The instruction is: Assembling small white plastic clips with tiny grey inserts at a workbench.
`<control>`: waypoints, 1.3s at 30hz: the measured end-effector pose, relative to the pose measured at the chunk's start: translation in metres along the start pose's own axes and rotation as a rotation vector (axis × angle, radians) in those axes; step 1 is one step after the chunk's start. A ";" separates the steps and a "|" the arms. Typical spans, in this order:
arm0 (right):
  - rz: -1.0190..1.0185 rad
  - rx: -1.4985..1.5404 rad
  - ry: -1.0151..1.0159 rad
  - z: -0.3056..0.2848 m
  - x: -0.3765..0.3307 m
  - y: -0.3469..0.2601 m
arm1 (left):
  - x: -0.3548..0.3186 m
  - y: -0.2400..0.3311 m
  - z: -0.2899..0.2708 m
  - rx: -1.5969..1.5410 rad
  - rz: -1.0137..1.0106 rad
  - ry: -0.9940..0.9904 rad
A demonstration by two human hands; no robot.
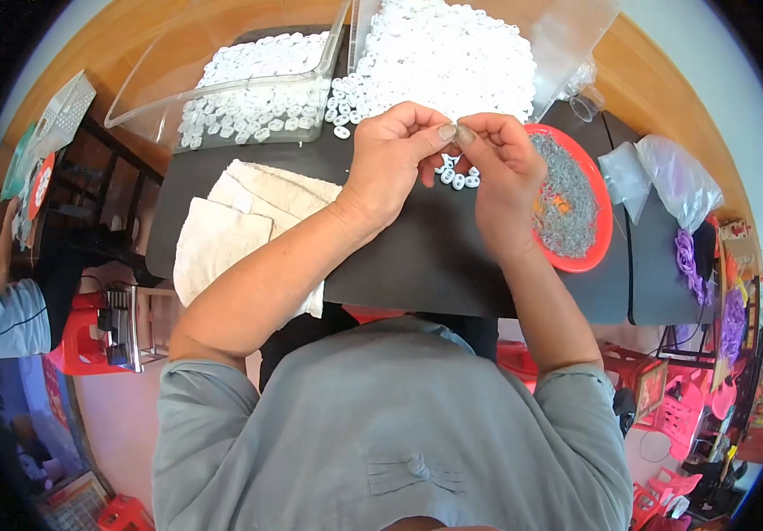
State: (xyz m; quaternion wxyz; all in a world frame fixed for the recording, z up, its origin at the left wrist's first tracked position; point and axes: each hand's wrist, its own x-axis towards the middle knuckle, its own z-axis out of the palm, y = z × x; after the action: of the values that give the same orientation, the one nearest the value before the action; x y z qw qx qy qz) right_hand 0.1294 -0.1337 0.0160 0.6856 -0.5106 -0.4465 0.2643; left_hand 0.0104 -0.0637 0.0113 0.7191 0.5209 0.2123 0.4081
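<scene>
Bare fingertips meet above the black work board (417, 257): the left hand (392, 159) and right hand (498, 173) pinch together at their tips, whatever they grip too small to tell. Loose white plastic rings (458, 173) lie just beneath them. At three o'clock, touching the right hand, sits a red dish (596, 250) of grey metal pieces. At nine o'clock lies a folded white towel (235, 226). At twelve, clear trays (249, 88) heaped with white rings crowd the far edge; bare board stays open at six.

Grey short-sleeved top (small gathered knot at front), bare forearms.
</scene>
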 end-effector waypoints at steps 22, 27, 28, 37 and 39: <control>0.024 -0.170 -0.136 -0.017 0.010 0.008 | 0.004 0.001 -0.003 0.074 0.007 0.052; 0.001 -0.257 -0.131 -0.013 0.008 0.007 | 0.002 0.004 -0.001 0.148 0.033 0.064; -0.011 -0.263 -0.131 -0.012 0.008 0.007 | 0.001 0.004 -0.001 0.146 0.032 0.066; 0.011 -0.358 -0.112 -0.012 0.007 0.006 | 0.002 0.004 -0.001 0.184 0.015 0.070; -0.001 -0.344 -0.108 -0.011 0.007 0.004 | 0.001 0.004 -0.001 0.178 0.036 0.069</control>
State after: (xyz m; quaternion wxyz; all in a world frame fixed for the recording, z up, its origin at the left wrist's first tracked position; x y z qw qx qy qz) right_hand 0.1422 -0.1317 0.0134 0.5631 -0.6053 -0.5217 0.2108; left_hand 0.0087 -0.0616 0.0142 0.6548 0.5719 0.2629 0.4184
